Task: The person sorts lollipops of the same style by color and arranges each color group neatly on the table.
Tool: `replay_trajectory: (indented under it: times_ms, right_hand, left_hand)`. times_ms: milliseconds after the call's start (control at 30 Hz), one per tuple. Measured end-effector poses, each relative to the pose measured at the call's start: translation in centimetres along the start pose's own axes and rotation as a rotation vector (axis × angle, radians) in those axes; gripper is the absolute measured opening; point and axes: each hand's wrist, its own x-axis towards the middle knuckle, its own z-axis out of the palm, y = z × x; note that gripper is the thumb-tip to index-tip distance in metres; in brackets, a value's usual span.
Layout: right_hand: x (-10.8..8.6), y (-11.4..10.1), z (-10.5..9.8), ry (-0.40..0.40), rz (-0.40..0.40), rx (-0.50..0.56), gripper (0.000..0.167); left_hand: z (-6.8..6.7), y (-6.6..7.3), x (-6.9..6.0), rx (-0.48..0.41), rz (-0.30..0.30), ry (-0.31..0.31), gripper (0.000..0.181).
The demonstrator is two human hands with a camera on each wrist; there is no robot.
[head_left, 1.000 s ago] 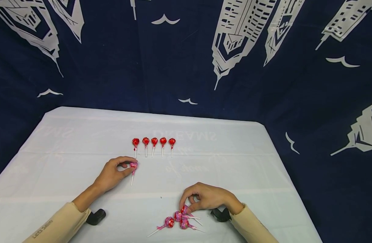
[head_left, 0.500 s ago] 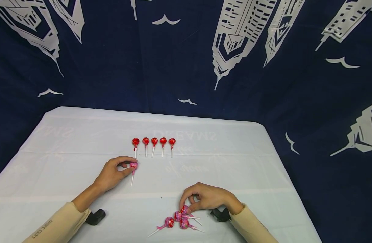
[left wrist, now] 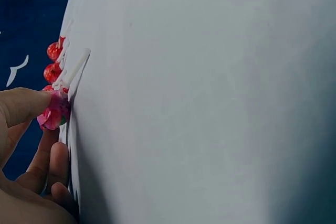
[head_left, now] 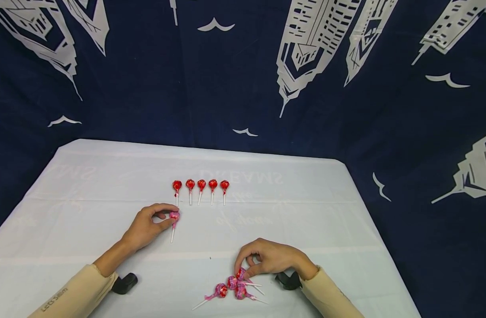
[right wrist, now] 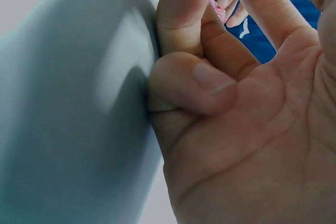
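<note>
My left hand pinches the wrapped head of a pink lollipop between thumb and fingers, its white stick pointing toward me. That lollipop also shows under the thumb in the left wrist view. Just beyond it lies the leftmost red lollipop, at the end of a row of several red ones. Nearer the front, my right hand holds the head of another pink lollipop between thumb and index finger. Against it lie two pink lollipops, and a third pink lollipop lies slightly left.
A white cloth covers the table, whose far edge meets a dark blue printed curtain. Black wrist devices sit by both sleeves, close to the tabletop.
</note>
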Motion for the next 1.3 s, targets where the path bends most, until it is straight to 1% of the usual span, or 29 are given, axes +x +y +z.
replay_trajectory:
  times_ms: [200,400,500,600,700,833,900,1000,1067,1200,1300]
  right_hand:
    - [0.0,0.0,0.0,0.001,0.004,0.0,0.016]
    - [0.0,0.0,0.0,0.003,0.002,0.011,0.016]
    - [0.0,0.0,0.0,0.005,0.001,0.013,0.016]
    - [0.0,0.1,0.1,0.006,-0.002,0.016,0.016]
    - [0.0,0.1,0.1,0.006,0.0,0.018,0.016]
    - [0.0,0.1,0.1,0.005,0.001,0.02,0.016]
    - [0.0,0.1,0.0,0.004,0.0,0.019,0.016]
    - [0.0,0.1,0.0,0.002,0.002,0.018,0.016]
    - [0.0,0.0,0.0,0.001,0.004,0.019,0.016]
    - [0.1,0.0,0.0,-0.001,0.009,0.02,0.016]
    - [0.1,0.0,0.0,-0.004,0.008,0.02,0.017]
  left_hand:
    - [0.0,0.1,0.1,0.0,0.012,0.042,0.028]
    - [0.2,0.6,0.0,-0.025,0.048,0.107,0.03]
    - [0.4,1.2,0.0,-0.04,0.056,0.112,0.03]
    - [0.7,2.1,-0.1,-0.063,0.07,0.084,0.03]
    - [1.1,3.1,-0.3,-0.107,0.097,0.032,0.028]
    - [1.6,4.4,-0.9,-0.151,0.106,-0.057,0.027]
    - [1.9,4.9,-1.2,-0.155,0.103,-0.098,0.028]
    - [2.5,5.6,-1.8,-0.163,0.122,-0.173,0.028]
    - [3.1,5.8,-2.3,-0.173,0.145,-0.235,0.026]
    - [4.7,6.0,-3.5,-0.195,0.198,-0.379,0.022]
    - [5.7,5.9,-4.4,-0.205,0.224,-0.462,0.019]
